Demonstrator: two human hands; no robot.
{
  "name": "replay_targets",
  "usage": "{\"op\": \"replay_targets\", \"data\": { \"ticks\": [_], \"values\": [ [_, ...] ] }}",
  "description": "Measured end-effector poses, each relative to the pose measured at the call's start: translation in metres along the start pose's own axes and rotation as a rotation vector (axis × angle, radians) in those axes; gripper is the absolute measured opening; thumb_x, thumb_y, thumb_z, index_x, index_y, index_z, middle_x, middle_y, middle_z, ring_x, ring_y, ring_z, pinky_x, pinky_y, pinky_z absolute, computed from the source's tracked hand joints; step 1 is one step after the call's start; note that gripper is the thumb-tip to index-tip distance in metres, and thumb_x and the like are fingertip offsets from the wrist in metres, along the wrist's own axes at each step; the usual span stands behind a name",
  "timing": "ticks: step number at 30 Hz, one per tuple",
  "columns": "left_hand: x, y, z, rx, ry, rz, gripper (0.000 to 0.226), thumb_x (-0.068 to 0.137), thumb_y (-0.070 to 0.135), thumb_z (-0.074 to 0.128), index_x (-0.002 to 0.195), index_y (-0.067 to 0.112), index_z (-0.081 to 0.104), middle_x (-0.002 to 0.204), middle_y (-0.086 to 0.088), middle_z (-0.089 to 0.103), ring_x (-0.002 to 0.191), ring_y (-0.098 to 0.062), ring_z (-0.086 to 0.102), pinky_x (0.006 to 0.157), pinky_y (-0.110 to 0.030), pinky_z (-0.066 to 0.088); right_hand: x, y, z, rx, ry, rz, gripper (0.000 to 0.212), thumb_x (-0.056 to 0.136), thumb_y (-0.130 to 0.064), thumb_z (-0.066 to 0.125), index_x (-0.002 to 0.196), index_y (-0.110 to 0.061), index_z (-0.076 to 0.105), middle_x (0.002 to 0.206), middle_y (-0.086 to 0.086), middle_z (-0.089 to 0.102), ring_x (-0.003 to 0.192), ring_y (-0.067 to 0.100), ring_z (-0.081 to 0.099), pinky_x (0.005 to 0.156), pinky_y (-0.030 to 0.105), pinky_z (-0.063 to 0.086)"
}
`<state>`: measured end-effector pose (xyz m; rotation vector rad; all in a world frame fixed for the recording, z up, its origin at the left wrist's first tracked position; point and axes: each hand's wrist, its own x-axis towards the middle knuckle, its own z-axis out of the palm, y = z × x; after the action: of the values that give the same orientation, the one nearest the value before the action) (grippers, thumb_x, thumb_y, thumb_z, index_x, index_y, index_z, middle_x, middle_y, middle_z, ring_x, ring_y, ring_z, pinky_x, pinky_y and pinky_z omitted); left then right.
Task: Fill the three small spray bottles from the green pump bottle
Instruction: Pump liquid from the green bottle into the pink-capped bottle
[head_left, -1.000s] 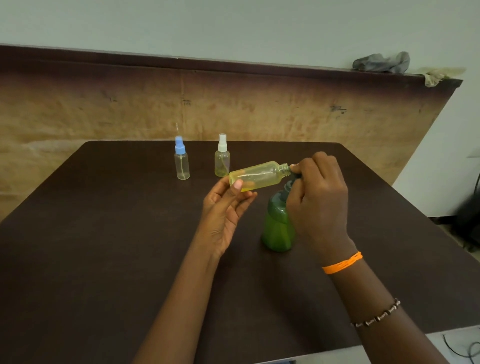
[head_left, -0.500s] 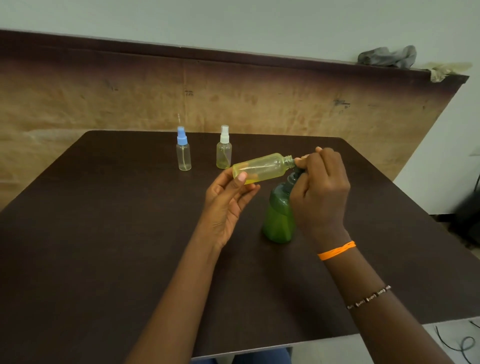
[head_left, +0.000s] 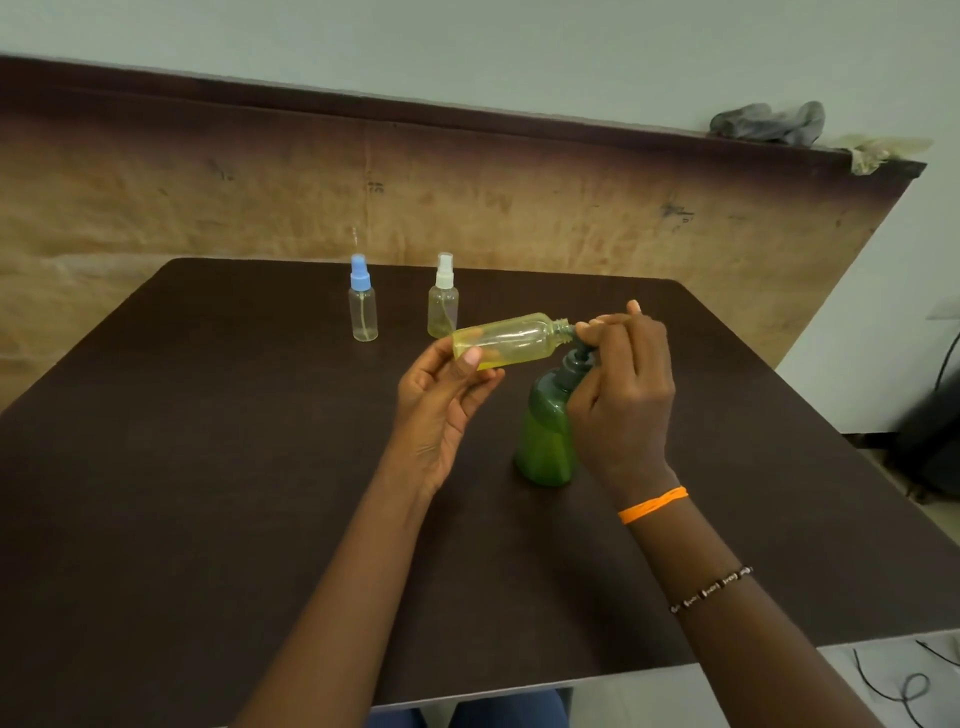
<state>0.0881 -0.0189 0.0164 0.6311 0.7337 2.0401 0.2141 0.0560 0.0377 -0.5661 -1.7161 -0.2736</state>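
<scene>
Over the dark table (head_left: 208, 467), the left hand (head_left: 441, 410) grips an uncapped yellow bottle (head_left: 506, 342) sideways, its neck touching the spout of the upright green pump bottle (head_left: 545, 441). The right hand (head_left: 621, 395) presses the pump head with curled fingers. Farther left stand a blue-capped bottle (head_left: 362, 306) and a white-capped bottle (head_left: 443, 304).

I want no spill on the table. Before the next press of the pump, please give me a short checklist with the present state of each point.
1. Open bottle has its cap off: ok, bare threaded neck shows.
2. Neck meets the pump nozzle: ok, they appear to touch.
3. Left hand grips the open bottle: ok, thumb and fingers around it, held almost level.
4. Right hand on the pump head: ok, fingers curled over it.
5. Green pump bottle upright on the table: ok.
6. Nozzle tip truly inside the neck: cannot tell, fingers hide it.
</scene>
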Motion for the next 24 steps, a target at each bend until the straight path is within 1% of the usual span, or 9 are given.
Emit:
{"op": "replay_targets", "data": {
  "ticks": [5,7,9,10,12,15,16,20,24],
  "values": [
    [-0.002,-0.001,0.001,0.011,-0.004,-0.018,0.030,0.073,0.015,0.061,0.102,0.007,0.060,0.085,-0.001,0.069,0.069,-0.008,0.066,0.078,-0.024,0.056,0.004,0.000,-0.006,-0.005,-0.075,-0.026,0.027,0.080,0.009,0.037,0.078,0.005,0.064,0.075,0.018,0.056,0.075,0.027,0.051,0.102,0.034,0.043],
    [-0.002,0.000,0.001,0.007,-0.011,-0.019,0.029,0.073,0.015,0.060,0.102,0.007,0.060,0.083,-0.001,0.069,0.068,-0.007,0.066,0.078,-0.024,0.056,0.018,0.000,-0.011,-0.015,-0.133,-0.085,0.023,0.077,0.006,0.039,0.073,0.003,0.061,0.073,0.017,0.055,0.073,0.028,0.051,0.079,0.037,0.052],
    [-0.001,-0.001,0.002,-0.001,-0.018,-0.018,0.027,0.076,0.013,0.062,0.102,0.007,0.060,0.081,-0.001,0.070,0.067,-0.007,0.065,0.078,-0.024,0.056,0.032,0.003,-0.012,-0.041,-0.182,-0.145,0.019,0.074,0.004,0.041,0.069,0.001,0.059,0.072,0.014,0.055,0.068,0.029,0.053,0.054,0.037,0.047],
    [-0.001,-0.001,0.001,-0.008,-0.019,-0.020,0.025,0.078,0.012,0.063,0.102,0.007,0.059,0.081,-0.001,0.070,0.067,-0.007,0.065,0.077,-0.024,0.056,0.035,0.004,-0.012,-0.049,-0.192,-0.156,0.018,0.073,0.004,0.041,0.068,0.001,0.058,0.071,0.014,0.055,0.066,0.029,0.053,0.051,0.037,0.045],
    [0.000,-0.002,0.000,-0.027,-0.027,-0.025,0.024,0.080,0.011,0.063,0.103,0.007,0.059,0.082,-0.001,0.070,0.068,-0.007,0.065,0.077,-0.024,0.056,0.029,0.004,-0.008,-0.054,-0.155,-0.126,0.018,0.074,0.007,0.041,0.068,0.001,0.057,0.071,0.016,0.054,0.065,0.030,0.052,0.057,0.037,0.046],
    [0.001,-0.001,-0.001,-0.022,-0.025,-0.031,0.026,0.078,0.013,0.064,0.103,0.007,0.060,0.083,-0.002,0.070,0.069,-0.007,0.065,0.074,-0.023,0.055,0.011,0.005,-0.001,-0.068,-0.064,-0.072,0.023,0.079,0.013,0.041,0.068,0.003,0.058,0.070,0.019,0.054,0.064,0.033,0.052,0.088,0.037,0.049],
    [0.000,0.000,-0.001,-0.024,-0.024,-0.028,0.028,0.076,0.014,0.063,0.103,0.007,0.060,0.084,-0.002,0.070,0.069,-0.007,0.065,0.074,-0.023,0.055,0.009,0.005,0.000,-0.068,-0.064,-0.075,0.023,0.080,0.014,0.041,0.068,0.003,0.058,0.070,0.020,0.054,0.064,0.034,0.052,0.089,0.038,0.048],
    [-0.001,0.001,0.001,-0.030,-0.011,-0.036,0.029,0.074,0.014,0.061,0.102,0.007,0.060,0.085,-0.002,0.069,0.068,-0.008,0.065,0.075,-0.023,0.055,0.025,0.005,-0.007,-0.078,-0.161,-0.124,0.017,0.074,0.012,0.046,0.067,0.002,0.057,0.070,0.019,0.054,0.064,0.034,0.053,0.055,0.040,0.046],
    [0.000,0.000,0.001,-0.023,-0.010,-0.030,0.028,0.076,0.013,0.063,0.103,0.007,0.059,0.085,-0.002,0.069,0.068,-0.007,0.065,0.077,-0.025,0.056,0.031,0.002,-0.007,-0.053,-0.164,-0.107,0.016,0.073,0.007,0.042,0.067,0.001,0.056,0.070,0.016,0.053,0.065,0.030,0.050,0.051,0.037,0.042]
  ]
}}
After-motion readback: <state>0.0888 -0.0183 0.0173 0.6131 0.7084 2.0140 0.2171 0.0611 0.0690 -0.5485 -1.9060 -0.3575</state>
